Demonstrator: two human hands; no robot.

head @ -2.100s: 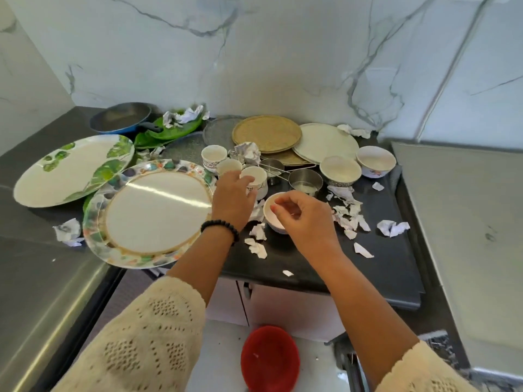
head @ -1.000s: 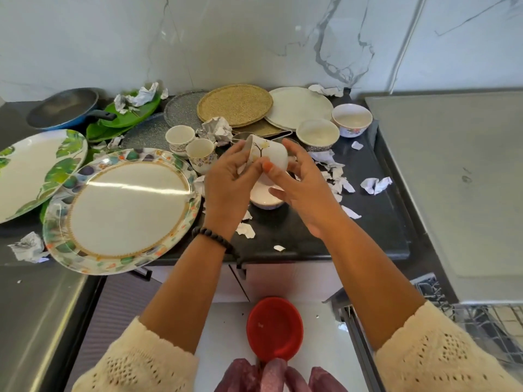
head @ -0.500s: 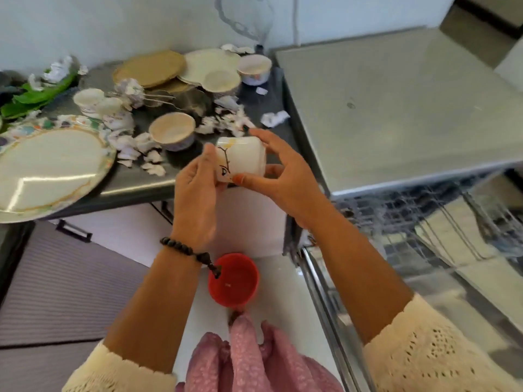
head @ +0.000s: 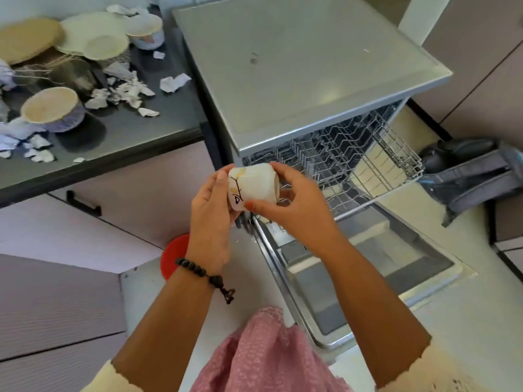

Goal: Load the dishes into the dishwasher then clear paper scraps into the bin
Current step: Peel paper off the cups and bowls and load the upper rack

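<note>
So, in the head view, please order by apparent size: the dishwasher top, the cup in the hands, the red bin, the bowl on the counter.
1. Dishwasher top, clearly largest.
2. Cup and bowl look alike; the cup is nearer the camera, so no ranking.
3. Red bin: mostly hidden by the left arm, size unsure.

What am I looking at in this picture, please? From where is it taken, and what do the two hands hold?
The camera sits on a person's head and looks down at their own arms. The left hand and right hand together hold one small white ceramic cup with a dark branch pattern, tipped on its side. Just behind it is the pulled-out wire rack of an open grey dishwasher. On the dark counter at the upper left lie white torn paper scraps, a pale bowl and stacked round plates.
</note>
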